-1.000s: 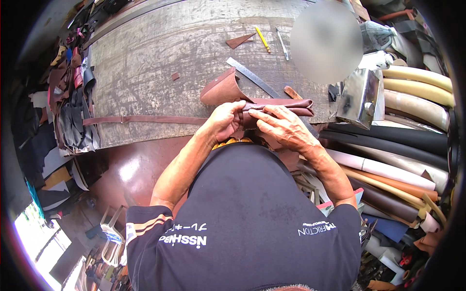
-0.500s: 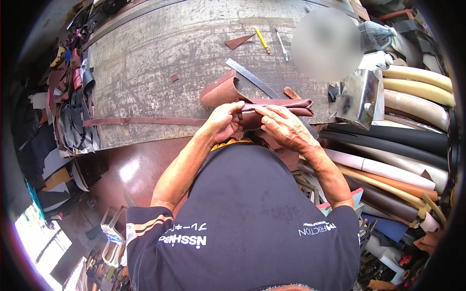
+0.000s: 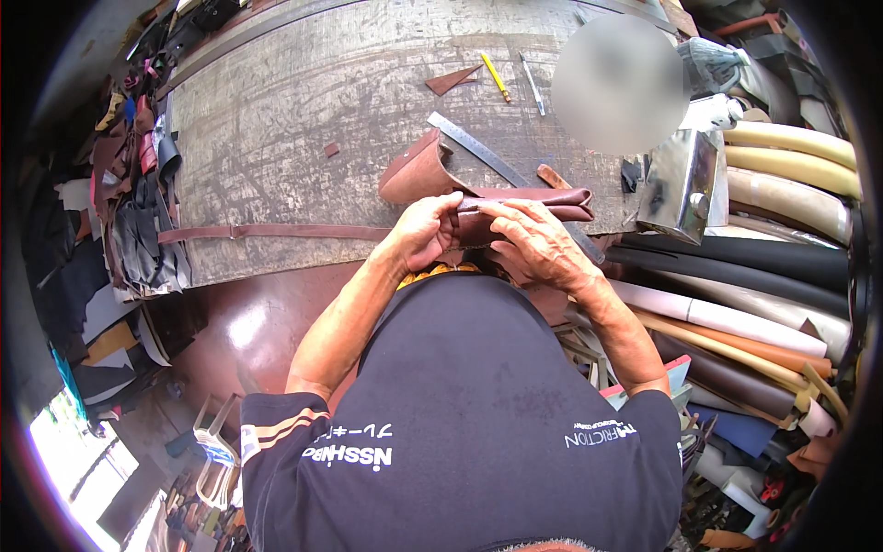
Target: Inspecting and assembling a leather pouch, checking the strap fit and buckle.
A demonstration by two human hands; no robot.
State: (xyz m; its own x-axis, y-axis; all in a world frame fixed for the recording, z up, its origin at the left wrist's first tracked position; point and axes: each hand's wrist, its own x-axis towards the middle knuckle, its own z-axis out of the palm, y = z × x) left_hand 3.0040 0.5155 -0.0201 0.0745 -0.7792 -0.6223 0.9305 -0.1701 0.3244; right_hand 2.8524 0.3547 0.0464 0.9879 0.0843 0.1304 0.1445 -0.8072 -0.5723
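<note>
One leather fold by the surface's near edge seems to be getting smoothed, so, left hand pinching it and right hand loose-fingered on top, you should press gently next.

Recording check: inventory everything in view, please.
folded leather piece: one, brown, at both hands
long leather strap: one, brown, table's near left
flat metal ruler: one, silver, beyond leather piece
short blunt stick, kind unclear: one, brown, beside ruler
slim pencil: one, yellow, far on table
slim pen: one, white, right of pencil
flat leather scraps: at least two, brown, farther on table
boxy metal container: one, silver, table's right edge
worn table: one, grey, top centre
long sheet rolls: many, mixed colours, right
heaped scraps: many, mixed colours, left
plastic chair: one, white, lower left
shirt: one, dark, lower centre
left hand, right hand: two, bare, touching leather piece
</note>
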